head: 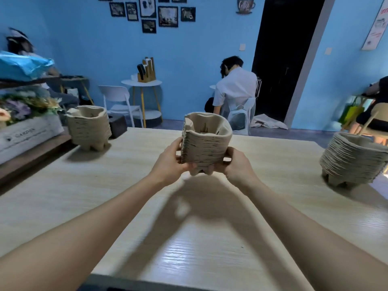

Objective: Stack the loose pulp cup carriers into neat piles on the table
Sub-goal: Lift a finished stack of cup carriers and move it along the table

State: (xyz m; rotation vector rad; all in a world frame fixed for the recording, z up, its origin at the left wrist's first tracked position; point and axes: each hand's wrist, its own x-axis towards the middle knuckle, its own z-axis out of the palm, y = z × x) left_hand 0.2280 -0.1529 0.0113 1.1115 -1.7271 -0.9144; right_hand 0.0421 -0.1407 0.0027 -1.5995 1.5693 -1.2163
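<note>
Both hands, left hand [171, 159] and right hand [233, 164], clasp the upright carrier stack [204, 141] between them, raised above the counter [126, 185].

We record the held carrier stack [206, 143] as grey-beige with thin dark horizontal layer lines; the left stack [89, 127] and right stack [354, 160] match it. Table [126, 185]: pale wood grain, fine streaks. Wall [189, 49]: sky blue.
</note>
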